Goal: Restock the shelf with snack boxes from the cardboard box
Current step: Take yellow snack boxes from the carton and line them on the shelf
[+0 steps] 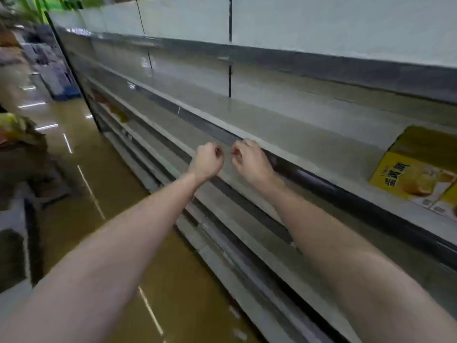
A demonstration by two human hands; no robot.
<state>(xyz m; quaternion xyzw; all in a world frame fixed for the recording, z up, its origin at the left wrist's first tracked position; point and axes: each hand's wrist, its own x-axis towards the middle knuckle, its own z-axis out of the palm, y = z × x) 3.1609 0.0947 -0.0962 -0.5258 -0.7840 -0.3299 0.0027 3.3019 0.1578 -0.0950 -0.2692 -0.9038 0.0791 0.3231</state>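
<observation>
Both my arms stretch forward in front of a long store shelf (284,125). My left hand (206,160) and my right hand (249,159) hang side by side near the shelf's dark front rail, fingers curled, with nothing visible in either. A yellow snack box (415,167) with a cake picture stands on the shelf at the far right, and a second yellow box (447,204) touches it at the frame edge. The cardboard box (22,164) sits blurred at the left edge, with colourful packs inside.
Several lower shelf boards (222,231) step down below my arms. A glossy yellow-brown aisle floor (81,184) runs to the left. Blurred display stands (49,70) are far back on the left. A dark upright post (230,45) splits the shelf's back panel.
</observation>
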